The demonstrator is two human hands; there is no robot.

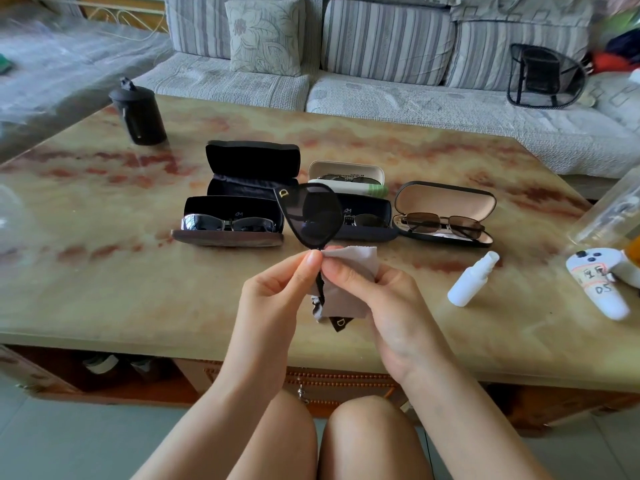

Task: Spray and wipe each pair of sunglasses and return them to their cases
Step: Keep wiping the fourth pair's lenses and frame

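Black sunglasses with a gold D on the temple stand on end above the table, one lens up. My left hand pinches the frame near the bridge. My right hand grips a grey wiping cloth wrapped round the lower lens. An empty open black case stands behind. Three other open cases hold sunglasses: a dark one at the left, a navy one in the middle, a black cream-lined one at the right. A white case sits at the back. A white spray bottle lies on its side at the right.
A marble-patterned coffee table carries everything. A black cylindrical container stands at the back left. A white game controller and a clear jar sit at the right edge. A striped sofa runs behind the table.
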